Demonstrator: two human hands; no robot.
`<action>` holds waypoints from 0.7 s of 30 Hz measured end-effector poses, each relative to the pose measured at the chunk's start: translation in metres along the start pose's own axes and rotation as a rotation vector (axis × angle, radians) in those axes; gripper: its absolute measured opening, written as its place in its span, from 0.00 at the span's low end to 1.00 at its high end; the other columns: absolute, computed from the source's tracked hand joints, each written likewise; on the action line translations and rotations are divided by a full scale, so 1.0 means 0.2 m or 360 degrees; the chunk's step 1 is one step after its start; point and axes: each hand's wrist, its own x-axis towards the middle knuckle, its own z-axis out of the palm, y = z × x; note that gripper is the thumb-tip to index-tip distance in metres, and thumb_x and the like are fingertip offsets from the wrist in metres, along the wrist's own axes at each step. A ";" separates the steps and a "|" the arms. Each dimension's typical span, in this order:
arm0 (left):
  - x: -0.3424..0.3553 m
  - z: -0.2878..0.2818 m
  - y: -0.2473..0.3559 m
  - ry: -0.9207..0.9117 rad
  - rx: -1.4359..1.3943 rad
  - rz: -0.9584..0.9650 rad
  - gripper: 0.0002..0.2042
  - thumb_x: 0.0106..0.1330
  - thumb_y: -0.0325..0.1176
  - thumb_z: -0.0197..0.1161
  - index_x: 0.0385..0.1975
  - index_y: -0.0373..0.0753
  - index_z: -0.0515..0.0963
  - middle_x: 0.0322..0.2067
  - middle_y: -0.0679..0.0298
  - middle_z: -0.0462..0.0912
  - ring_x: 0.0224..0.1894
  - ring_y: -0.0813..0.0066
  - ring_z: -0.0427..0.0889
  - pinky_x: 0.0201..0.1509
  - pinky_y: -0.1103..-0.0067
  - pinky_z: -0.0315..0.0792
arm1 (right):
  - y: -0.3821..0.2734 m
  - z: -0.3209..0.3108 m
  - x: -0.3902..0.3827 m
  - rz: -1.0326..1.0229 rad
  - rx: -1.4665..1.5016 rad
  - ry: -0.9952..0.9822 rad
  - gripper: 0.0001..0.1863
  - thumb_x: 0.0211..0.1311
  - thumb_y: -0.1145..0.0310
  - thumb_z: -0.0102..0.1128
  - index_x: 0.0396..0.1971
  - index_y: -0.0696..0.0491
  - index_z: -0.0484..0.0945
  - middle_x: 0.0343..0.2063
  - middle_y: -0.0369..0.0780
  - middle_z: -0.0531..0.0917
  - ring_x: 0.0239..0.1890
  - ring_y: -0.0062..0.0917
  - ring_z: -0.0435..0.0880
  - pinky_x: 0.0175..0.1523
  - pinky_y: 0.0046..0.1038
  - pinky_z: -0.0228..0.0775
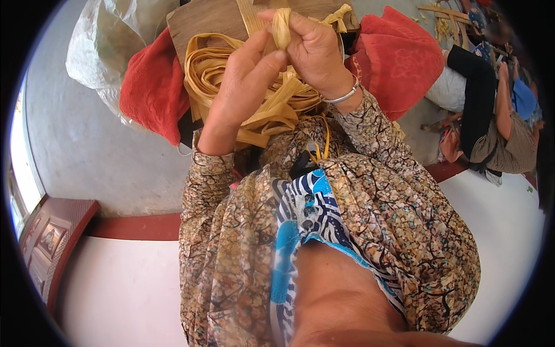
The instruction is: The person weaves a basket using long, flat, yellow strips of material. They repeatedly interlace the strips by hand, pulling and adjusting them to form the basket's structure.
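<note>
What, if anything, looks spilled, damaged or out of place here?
Nothing clearly stands out. The yellow strips lie in a loose, untidy coil partly over the wooden board, without obvious damage; the left hand and right hand hold a folded strip.

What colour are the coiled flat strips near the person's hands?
The coiled flat strips are pale straw-yellow, seen best in the head view.

This looks like an informal craft workshop. Coiled yellowish strips (199, 75) and a wooden board (202, 20) show it, with another person (491, 139) nearby.
</note>
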 end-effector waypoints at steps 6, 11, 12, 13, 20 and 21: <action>0.03 0.01 -0.08 0.0157 -0.0158 -0.0085 0.11 0.67 0.32 0.58 0.45 0.33 0.74 0.26 0.73 0.74 0.24 0.85 0.70 0.25 0.86 0.63 | -0.01 -0.07 0.04 -0.0457 -0.0879 0.0031 0.10 0.58 0.64 0.62 0.40 0.45 0.83 0.23 0.35 0.82 0.24 0.33 0.81 0.25 0.28 0.70; -0.01 -0.01 -0.07 0.0353 0.1864 0.0350 0.06 0.62 0.33 0.60 0.30 0.38 0.73 0.25 0.62 0.80 0.29 0.60 0.80 0.29 0.70 0.70 | 0.09 -0.12 0.01 -0.0413 -0.1119 -0.0312 0.08 0.60 0.62 0.62 0.36 0.46 0.82 0.25 0.35 0.82 0.26 0.26 0.80 0.30 0.27 0.68; -0.03 -0.02 -0.07 0.0366 0.1955 0.0488 0.06 0.61 0.33 0.60 0.31 0.38 0.74 0.27 0.62 0.81 0.32 0.61 0.80 0.32 0.70 0.71 | 0.10 -0.12 -0.01 -0.0328 -0.1117 -0.0396 0.08 0.61 0.62 0.61 0.36 0.47 0.82 0.26 0.35 0.82 0.27 0.24 0.81 0.32 0.26 0.68; -0.04 -0.03 -0.08 0.0378 0.2043 0.0628 0.06 0.60 0.32 0.61 0.33 0.38 0.75 0.28 0.63 0.81 0.34 0.62 0.80 0.36 0.69 0.71 | 0.12 -0.10 -0.05 -0.0006 -0.0668 -0.0451 0.08 0.62 0.61 0.60 0.36 0.48 0.82 0.27 0.34 0.83 0.29 0.21 0.80 0.34 0.25 0.68; -0.04 -0.03 -0.26 0.0538 0.1789 0.1194 0.23 0.52 0.29 0.65 0.51 0.36 0.75 0.44 0.58 0.80 0.45 0.60 0.77 0.47 0.70 0.71 | 0.06 -0.06 -0.19 0.1494 0.1449 -0.0546 0.15 0.70 0.60 0.53 0.45 0.56 0.79 0.38 0.32 0.82 0.40 0.16 0.78 0.47 0.23 0.70; -0.03 -0.02 -0.27 0.0567 0.1761 0.1186 0.23 0.51 0.27 0.65 0.51 0.38 0.76 0.44 0.57 0.78 0.45 0.58 0.76 0.46 0.69 0.71 | 0.05 -0.06 -0.18 0.1491 0.1649 -0.0567 0.15 0.70 0.61 0.52 0.45 0.56 0.79 0.39 0.32 0.82 0.41 0.16 0.78 0.49 0.23 0.70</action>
